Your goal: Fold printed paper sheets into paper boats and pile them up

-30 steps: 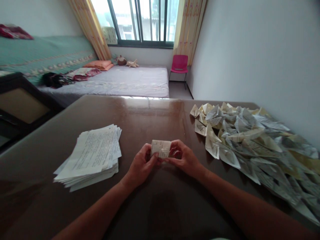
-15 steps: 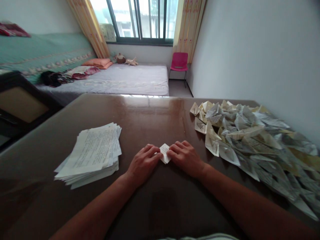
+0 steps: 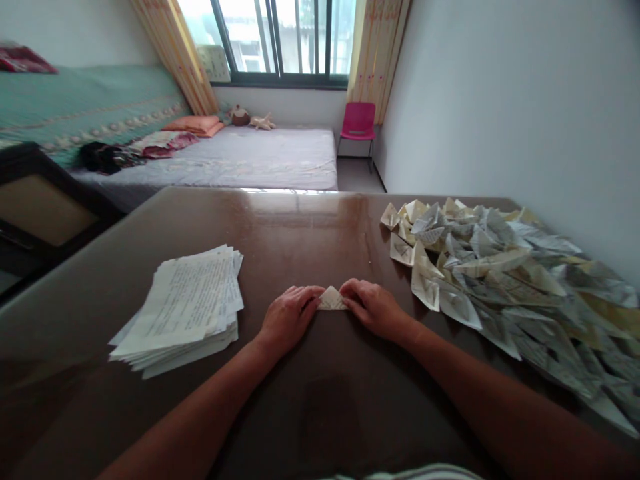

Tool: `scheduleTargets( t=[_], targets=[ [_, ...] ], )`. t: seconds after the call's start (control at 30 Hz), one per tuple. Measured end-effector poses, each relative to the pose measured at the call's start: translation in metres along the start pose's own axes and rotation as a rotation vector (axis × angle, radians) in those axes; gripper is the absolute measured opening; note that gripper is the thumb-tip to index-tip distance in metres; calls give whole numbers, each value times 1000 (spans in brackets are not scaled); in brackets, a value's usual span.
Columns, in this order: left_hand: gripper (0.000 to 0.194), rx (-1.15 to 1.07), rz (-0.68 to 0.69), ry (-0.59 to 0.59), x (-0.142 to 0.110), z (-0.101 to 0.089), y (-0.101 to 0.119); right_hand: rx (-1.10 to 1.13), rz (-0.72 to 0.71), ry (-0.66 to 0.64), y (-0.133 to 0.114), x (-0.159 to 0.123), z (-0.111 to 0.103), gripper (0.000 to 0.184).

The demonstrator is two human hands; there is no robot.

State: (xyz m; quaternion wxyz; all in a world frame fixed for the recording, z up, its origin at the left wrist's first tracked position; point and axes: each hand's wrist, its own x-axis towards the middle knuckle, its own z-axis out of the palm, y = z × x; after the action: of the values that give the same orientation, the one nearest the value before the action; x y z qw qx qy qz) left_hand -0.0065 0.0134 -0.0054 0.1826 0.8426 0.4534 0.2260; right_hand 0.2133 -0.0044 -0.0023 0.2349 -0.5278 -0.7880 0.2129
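Paper triangle (image 3: 332,300) between hands (image 3: 287,315) (image 3: 376,309), well apart from table's far edge (image 3: 360,196).

Sliding window (image 3: 295,37) at far side, patterned yellow curtains (image 3: 376,60) flanking it; magenta chair (image 3: 359,119) below the right-hand one, near the bed (image 3: 280,157). On that pale lilac bed: orange pillows (image 3: 193,125), two soft toys (image 3: 240,117), dark crumpled cloth (image 3: 100,159). Dark-framed, tan-panelled cabinet (image 3: 47,210) at far left
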Motion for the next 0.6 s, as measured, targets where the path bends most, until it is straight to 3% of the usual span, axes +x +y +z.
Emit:
scheduleTargets(
  t=[0.3,0.6],
  targets=[
    [26,188,-18,5,-1,3,8,-236,29,-3,-16,0,0,18],
    [40,459,185,-80,-8,0,13,-564,-101,-48,-29,-10,0,27]
  ],
)
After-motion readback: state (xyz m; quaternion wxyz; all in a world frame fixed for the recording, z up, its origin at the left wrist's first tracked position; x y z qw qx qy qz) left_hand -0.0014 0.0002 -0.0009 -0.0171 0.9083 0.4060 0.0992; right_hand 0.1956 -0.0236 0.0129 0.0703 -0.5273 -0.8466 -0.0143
